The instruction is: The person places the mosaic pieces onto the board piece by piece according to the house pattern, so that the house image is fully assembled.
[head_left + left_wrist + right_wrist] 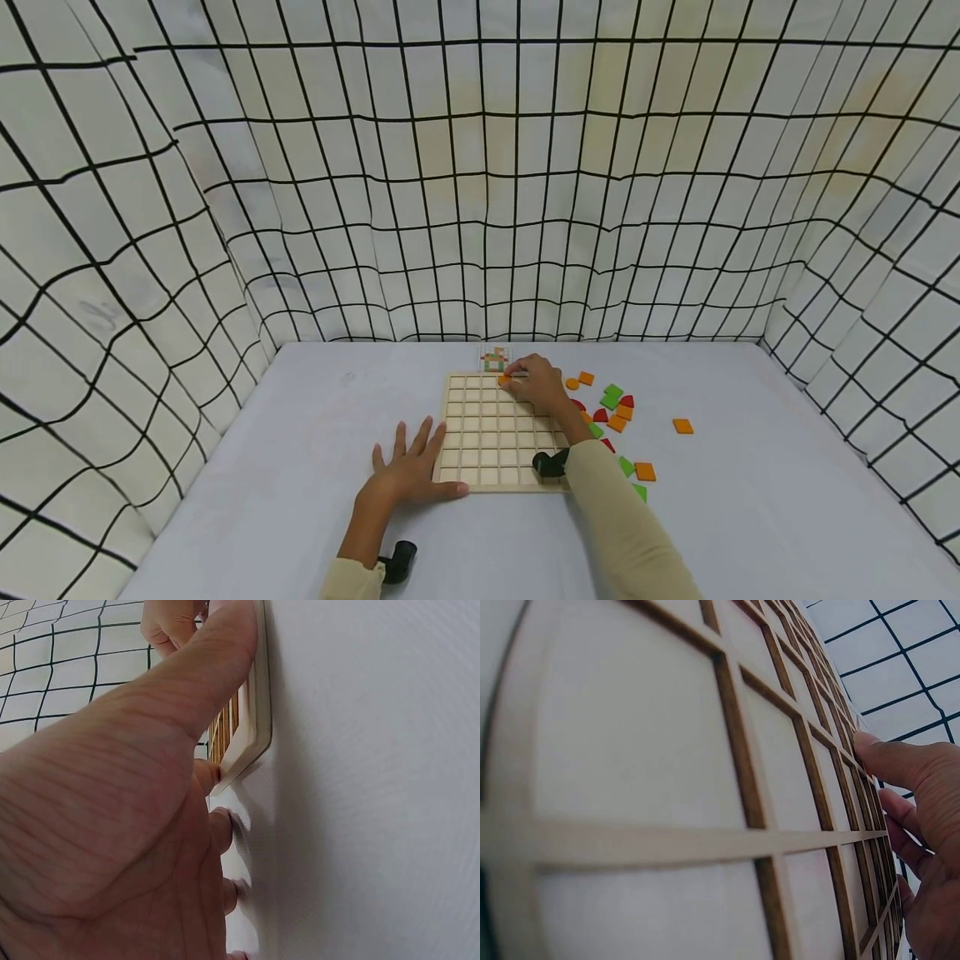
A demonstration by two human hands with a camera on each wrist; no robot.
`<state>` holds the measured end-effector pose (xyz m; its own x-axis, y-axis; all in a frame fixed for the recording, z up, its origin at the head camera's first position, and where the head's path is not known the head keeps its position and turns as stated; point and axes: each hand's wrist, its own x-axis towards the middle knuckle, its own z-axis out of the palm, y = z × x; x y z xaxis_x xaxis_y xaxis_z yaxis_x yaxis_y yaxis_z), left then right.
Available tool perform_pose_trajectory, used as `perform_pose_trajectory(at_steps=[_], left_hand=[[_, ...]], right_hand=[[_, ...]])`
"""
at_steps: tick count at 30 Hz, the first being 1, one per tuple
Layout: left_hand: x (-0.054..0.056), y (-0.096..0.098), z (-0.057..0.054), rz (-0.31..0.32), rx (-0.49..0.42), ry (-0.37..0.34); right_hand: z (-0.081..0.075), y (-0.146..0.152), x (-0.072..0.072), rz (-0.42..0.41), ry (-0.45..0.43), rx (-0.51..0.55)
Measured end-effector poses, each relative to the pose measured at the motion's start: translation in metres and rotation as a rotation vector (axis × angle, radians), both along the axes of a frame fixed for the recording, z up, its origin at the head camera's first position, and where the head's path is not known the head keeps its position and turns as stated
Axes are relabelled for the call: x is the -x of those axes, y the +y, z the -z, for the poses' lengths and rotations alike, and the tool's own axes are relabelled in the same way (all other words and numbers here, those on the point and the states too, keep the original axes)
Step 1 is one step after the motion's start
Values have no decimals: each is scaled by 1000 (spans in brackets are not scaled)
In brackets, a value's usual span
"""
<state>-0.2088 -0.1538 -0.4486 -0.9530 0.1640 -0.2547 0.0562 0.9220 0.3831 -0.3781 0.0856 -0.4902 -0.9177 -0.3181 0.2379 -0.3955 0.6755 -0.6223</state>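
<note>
- Pale wood makes up the grid board [489, 435], at the lower centre of the head view, flat on the white bench [300, 467].
- An orange piece [504, 381] is at the board's top edge; the right hand [538, 383] pinches it between thumb and fingers. Fingertips cover part of it, so its outline and long axis cannot be told.
- The left hand [408, 475] has its fingers spread apart at the board's lower left corner, thumb on the near rim.
- The board's side edges run up the frame; it looks roughly square, with no clear long axis.
- The right sleeve [622, 517] and a black wrist camera [551, 463] hide the board's lower right corner; the right forearm covers some of its right side.
- Red, orange and green loose pieces [617, 423] lie right of the board, some partly behind that arm; an orange tile [682, 426] lies apart, farther right.
- The small pattern card [495, 358] stands out just above the board, its details too small to read.
- The left wrist view shows the board's thickness and rounded corner, which the head view does not; the palm fills its left side.
- The right wrist view shows brown-edged cell dividers up close; the pinched piece is hard to make out there.
</note>
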Motion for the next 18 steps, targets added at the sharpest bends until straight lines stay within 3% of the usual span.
perform_pose_trajectory(at_steps=[8, 18], left_hand=[[-2, 1, -3, -1, -4, 8], [-1, -1, 2, 7, -13, 26]], right_hand=[[-6, -1, -3, -7, 14, 12], [-8, 2, -4, -21, -53, 80]])
